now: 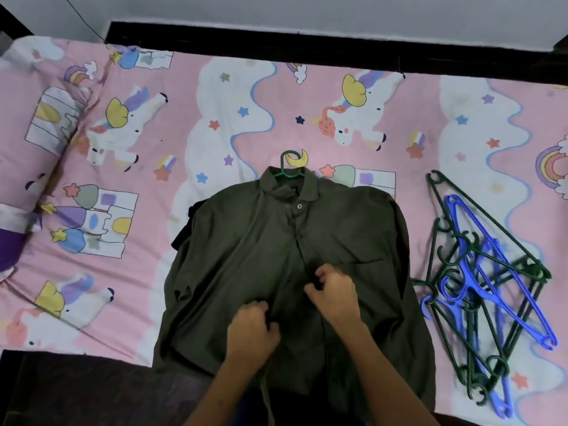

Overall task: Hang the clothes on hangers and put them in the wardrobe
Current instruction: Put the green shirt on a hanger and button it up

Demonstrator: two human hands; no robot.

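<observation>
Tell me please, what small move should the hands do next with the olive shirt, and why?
Probably finish closing the button at the placket. Both the left hand and the right hand pinch the front of the olive shirt there. The green hanger already sits in the collar, so the shirt looks nearly ready to lift from the bed.

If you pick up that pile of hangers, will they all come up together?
Probably several at once: the green and blue hangers lie crossed, hooks caught in each other. They look like thin plastic, so likely light and stiff, and apt to clatter or slide apart.
</observation>
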